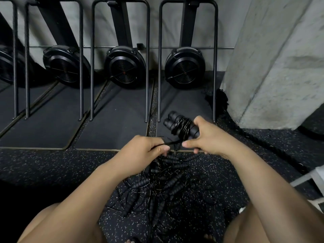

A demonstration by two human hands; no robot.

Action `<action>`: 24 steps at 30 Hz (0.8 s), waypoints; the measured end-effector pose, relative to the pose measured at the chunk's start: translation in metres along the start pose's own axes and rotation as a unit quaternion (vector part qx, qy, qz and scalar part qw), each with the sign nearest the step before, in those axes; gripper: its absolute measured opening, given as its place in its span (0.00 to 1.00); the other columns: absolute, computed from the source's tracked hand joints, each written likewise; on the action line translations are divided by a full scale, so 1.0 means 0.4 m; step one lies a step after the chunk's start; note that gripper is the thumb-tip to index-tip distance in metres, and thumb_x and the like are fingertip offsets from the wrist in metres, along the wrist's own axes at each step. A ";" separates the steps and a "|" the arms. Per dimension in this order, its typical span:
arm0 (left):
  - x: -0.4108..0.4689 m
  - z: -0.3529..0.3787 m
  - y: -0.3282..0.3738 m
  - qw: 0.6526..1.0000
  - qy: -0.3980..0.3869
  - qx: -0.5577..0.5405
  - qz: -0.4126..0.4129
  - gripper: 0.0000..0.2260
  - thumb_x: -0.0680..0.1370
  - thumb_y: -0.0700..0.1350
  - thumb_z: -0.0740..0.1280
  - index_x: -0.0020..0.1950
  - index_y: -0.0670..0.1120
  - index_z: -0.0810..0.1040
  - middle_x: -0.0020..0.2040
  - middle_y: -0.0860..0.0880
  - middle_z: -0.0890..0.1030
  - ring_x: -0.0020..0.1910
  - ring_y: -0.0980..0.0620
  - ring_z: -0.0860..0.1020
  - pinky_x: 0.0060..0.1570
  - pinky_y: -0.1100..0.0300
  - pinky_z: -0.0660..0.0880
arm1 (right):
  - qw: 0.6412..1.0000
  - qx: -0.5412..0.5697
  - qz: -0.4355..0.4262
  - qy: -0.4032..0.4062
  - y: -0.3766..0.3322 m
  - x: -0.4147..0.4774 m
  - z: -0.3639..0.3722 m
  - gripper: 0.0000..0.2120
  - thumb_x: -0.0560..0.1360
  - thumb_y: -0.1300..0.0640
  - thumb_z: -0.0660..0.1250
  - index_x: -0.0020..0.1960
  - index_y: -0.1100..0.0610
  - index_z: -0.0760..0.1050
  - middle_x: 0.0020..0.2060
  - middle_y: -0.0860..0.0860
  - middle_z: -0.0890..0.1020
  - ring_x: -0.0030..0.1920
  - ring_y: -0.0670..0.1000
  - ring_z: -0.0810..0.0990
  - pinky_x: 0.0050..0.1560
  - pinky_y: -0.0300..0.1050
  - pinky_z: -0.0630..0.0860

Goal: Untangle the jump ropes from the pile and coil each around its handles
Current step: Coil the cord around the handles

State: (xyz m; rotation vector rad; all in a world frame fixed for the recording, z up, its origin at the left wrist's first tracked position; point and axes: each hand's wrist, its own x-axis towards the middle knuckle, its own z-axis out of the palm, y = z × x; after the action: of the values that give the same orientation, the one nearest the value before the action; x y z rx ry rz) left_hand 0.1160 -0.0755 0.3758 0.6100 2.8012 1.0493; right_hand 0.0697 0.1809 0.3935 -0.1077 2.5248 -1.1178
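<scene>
My right hand (208, 137) grips a pair of black jump-rope handles (177, 122) held side by side, with thin black cord wound several times around their middle. My left hand (149, 148) pinches the loose end of that cord (173, 142), which runs taut from the handles to my fingers. Below both hands, on the speckled black floor between my knees, lies the pile of tangled jump ropes (164, 186), with several ribbed black handles and thin cords crossing one another.
Three black fan-wheel rowing machines (125, 66) stand upright on dark mats (114, 118) along the grey wall ahead. A concrete pillar (273, 64) rises at the right, with a thick black battle rope (259, 142) trailing along the floor beside it.
</scene>
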 end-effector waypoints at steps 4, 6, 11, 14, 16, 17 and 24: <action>-0.001 -0.020 -0.011 0.999 0.029 0.015 0.000 0.12 0.81 0.59 0.71 0.44 0.54 0.84 0.31 0.54 0.78 0.28 0.56 0.73 0.31 0.61 0.68 | 0.980 -0.114 0.019 -0.160 -0.004 -0.013 0.034 0.24 0.77 0.58 0.79 0.63 0.50 0.68 0.52 0.50 0.86 0.35 0.48 0.84 0.26 0.40 0.73; -0.002 -0.016 -0.010 1.000 0.020 -0.002 0.001 0.10 0.78 0.60 0.74 0.44 0.54 0.85 0.35 0.56 0.82 0.33 0.56 0.78 0.36 0.57 0.75 | 0.956 -0.154 0.010 -0.250 -0.019 -0.030 0.052 0.25 0.77 0.57 0.79 0.64 0.48 0.68 0.55 0.49 0.85 0.35 0.48 0.84 0.27 0.39 0.73; -0.003 -0.030 -0.015 0.991 -0.023 -0.131 -0.020 0.08 0.74 0.55 0.78 0.42 0.52 0.86 0.40 0.54 0.86 0.41 0.56 0.82 0.47 0.58 0.78 | 0.919 -0.110 -0.062 -0.374 -0.053 -0.078 0.039 0.27 0.78 0.56 0.79 0.72 0.48 0.70 0.52 0.51 0.89 0.39 0.49 0.84 0.33 0.39 0.74; -0.009 -0.050 -0.022 0.978 -0.013 -0.209 -0.020 0.10 0.77 0.53 0.75 0.43 0.47 0.86 0.39 0.51 0.84 0.39 0.55 0.79 0.45 0.60 0.75 | 0.917 -0.007 -0.088 -0.389 -0.063 -0.101 0.014 0.32 0.79 0.59 0.78 0.77 0.46 0.69 0.49 0.50 0.88 0.42 0.52 0.81 0.37 0.43 0.72; -0.007 -0.055 -0.030 0.958 -0.011 -0.283 -0.033 0.13 0.79 0.49 0.74 0.43 0.40 0.83 0.39 0.48 0.83 0.38 0.54 0.78 0.42 0.62 0.74 | 0.914 0.047 -0.109 -0.388 -0.070 -0.111 0.008 0.31 0.79 0.61 0.77 0.78 0.47 0.70 0.49 0.53 0.86 0.42 0.53 0.80 0.37 0.44 0.71; -0.004 -0.055 -0.034 0.942 -0.020 -0.330 -0.049 0.14 0.80 0.48 0.74 0.44 0.37 0.80 0.40 0.46 0.81 0.37 0.52 0.77 0.41 0.63 0.73 | 0.914 0.069 -0.122 -0.381 -0.074 -0.113 0.006 0.30 0.79 0.63 0.76 0.77 0.48 0.70 0.48 0.57 0.85 0.41 0.53 0.80 0.37 0.44 0.72; -0.005 -0.024 0.033 0.945 0.074 -0.308 -0.084 0.17 0.84 0.28 0.57 0.38 0.38 0.75 0.32 0.52 0.79 0.32 0.61 0.76 0.38 0.64 0.74 | 0.892 0.259 -0.197 -0.314 -0.080 -0.104 0.019 0.14 0.82 0.66 0.70 0.66 0.59 0.73 0.53 0.58 0.84 0.41 0.53 0.80 0.36 0.42 0.74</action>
State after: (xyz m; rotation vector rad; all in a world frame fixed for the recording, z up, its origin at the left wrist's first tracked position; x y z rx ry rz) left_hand 0.1202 -0.0731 0.3914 0.2195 2.3557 1.8640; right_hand 0.1087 0.1629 0.4248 -0.7329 1.6099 -1.5610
